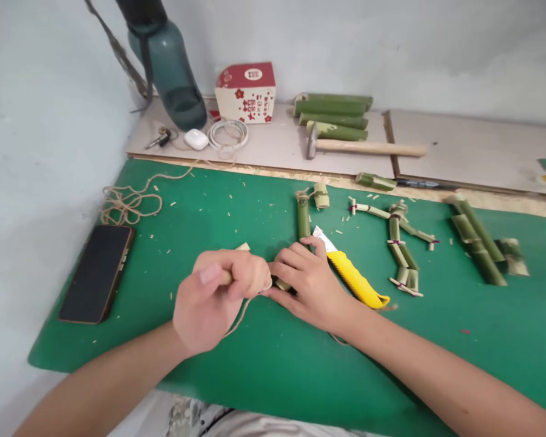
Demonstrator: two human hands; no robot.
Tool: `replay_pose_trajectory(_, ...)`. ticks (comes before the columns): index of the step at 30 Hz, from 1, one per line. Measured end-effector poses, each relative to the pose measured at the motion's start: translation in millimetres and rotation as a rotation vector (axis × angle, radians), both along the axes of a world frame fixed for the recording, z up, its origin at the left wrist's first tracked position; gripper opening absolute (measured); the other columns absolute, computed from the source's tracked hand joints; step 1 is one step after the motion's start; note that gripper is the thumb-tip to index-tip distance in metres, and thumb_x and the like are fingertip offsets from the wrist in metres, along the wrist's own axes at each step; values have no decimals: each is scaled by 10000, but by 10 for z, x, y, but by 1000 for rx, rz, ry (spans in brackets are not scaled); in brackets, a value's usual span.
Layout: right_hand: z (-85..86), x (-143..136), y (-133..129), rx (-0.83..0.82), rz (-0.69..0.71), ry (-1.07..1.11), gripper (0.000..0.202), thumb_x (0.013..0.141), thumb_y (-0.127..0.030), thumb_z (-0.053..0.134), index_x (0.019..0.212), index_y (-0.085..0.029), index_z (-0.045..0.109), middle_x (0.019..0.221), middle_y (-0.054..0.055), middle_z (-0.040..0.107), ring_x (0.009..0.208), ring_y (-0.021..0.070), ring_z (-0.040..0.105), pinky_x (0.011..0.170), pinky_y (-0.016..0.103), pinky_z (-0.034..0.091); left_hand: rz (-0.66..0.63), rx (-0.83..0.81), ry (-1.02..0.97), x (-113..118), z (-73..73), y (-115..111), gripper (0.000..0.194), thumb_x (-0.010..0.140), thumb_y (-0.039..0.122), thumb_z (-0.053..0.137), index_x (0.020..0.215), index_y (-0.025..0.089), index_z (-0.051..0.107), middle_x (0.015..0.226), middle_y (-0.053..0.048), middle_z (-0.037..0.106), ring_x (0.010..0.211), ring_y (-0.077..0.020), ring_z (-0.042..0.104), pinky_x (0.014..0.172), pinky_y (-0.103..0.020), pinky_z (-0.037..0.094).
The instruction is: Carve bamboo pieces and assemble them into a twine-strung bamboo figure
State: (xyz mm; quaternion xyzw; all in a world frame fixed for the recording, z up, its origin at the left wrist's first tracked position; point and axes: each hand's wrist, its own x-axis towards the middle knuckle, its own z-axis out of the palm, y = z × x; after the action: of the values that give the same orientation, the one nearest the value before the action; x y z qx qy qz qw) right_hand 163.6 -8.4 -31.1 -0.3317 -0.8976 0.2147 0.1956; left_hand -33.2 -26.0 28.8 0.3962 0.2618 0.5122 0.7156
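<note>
With the hands as the dial's centre, we saw a dark phone at nine o'clock, a tangle of cord at ten and a tinted bottle towards eleven. The left hand made a fist just left of centre, its fingers clamped on a small bamboo stick, with a thin string trailing towards seven. We judged the stick light and stiff, perhaps slippery, and best gripped round its middle; the string seemed soft and limp, best pinched close to the bamboo. At twelve, a red-and-cream box bore red Chinese characters that we could not read surely. Right of centre, the right hand had its fingers bent together on a short bamboo piece, how firmly we could not tell. Beyond were a bamboo tube at one, a yellow-handled knife at three, a fragile-looking jointed figure between two and three, a black marker with illegible pale print at two, and bamboo lengths near three.
</note>
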Motion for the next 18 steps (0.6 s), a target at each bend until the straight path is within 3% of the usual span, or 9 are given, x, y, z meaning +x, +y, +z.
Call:
replay_pose_trajectory(8,1,16,7,-57,9,-20,250,1035,-415,526,1103,-242,692,868,28,650,895,196,547,1042,465,268,-116,-91,124,-14,30,-31,541,922,622,532,625,186,413,546,5,373,557,-146,345,606,-370,296)
replay_pose_trajectory(18,25,45,25,-99,17,-16,249,1034,-424,526,1118,-271,703,900,27,662,887,198,555,1054,474,281,-30,-299,153,-5,50,22,516,880,610,604,619,209,413,550,-2,334,563,-181,345,593,-393,328)
